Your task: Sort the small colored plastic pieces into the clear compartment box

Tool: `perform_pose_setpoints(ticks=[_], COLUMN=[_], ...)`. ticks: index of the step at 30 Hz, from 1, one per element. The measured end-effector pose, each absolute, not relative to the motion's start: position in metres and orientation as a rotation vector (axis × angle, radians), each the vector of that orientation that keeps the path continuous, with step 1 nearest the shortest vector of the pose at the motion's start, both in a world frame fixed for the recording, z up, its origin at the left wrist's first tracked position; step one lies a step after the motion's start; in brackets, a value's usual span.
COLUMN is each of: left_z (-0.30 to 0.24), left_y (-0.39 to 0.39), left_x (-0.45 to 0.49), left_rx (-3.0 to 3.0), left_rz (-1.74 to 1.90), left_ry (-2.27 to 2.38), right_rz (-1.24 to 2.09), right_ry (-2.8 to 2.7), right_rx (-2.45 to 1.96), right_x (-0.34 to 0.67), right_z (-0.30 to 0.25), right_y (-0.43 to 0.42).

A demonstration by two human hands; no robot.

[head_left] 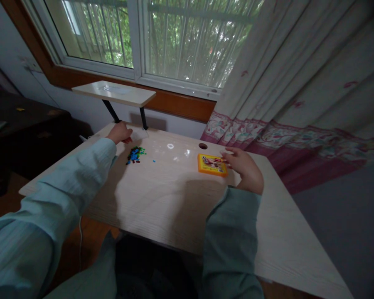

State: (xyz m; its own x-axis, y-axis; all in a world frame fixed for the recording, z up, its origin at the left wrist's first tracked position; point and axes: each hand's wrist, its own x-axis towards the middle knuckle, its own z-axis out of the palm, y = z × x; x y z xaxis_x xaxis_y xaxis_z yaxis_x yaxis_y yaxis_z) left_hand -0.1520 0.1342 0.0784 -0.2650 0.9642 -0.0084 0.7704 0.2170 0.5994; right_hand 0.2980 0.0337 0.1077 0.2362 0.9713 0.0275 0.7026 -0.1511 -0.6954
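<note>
At the left, the left hand was held just beyond a pile of small bricks; whether anything was gripped by its bent fingers could not be told. Blue, green and dark pieces were heaped together, with a lone blue piece set apart rightward. Farther right, a flat yellow-orange box with printed top was overlapped at its right edge by the right hand, its fingers parted.

Dim daylight falls from the window, glare speckling the desk.
</note>
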Motion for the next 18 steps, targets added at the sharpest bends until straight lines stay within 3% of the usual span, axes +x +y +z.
perform_pose_setpoints(ticks=[5, 9, 18], left_z=[0.077, 0.069, 0.002], left_y=[0.114, 0.082, 0.004], left_x=[-0.129, -0.087, 0.006], left_rx=[1.782, 1.770, 1.462], left_rz=[0.781, 1.031, 1.152], left_ry=[2.011, 1.663, 1.034], right_rz=[0.555, 0.560, 0.430], right_ry=[-1.640, -1.681, -1.535], right_rx=[-2.082, -2.190, -2.366], right_x=[0.300, 0.302, 0.294], right_z=[0.093, 0.081, 0.043], right_y=[0.048, 0.058, 0.076])
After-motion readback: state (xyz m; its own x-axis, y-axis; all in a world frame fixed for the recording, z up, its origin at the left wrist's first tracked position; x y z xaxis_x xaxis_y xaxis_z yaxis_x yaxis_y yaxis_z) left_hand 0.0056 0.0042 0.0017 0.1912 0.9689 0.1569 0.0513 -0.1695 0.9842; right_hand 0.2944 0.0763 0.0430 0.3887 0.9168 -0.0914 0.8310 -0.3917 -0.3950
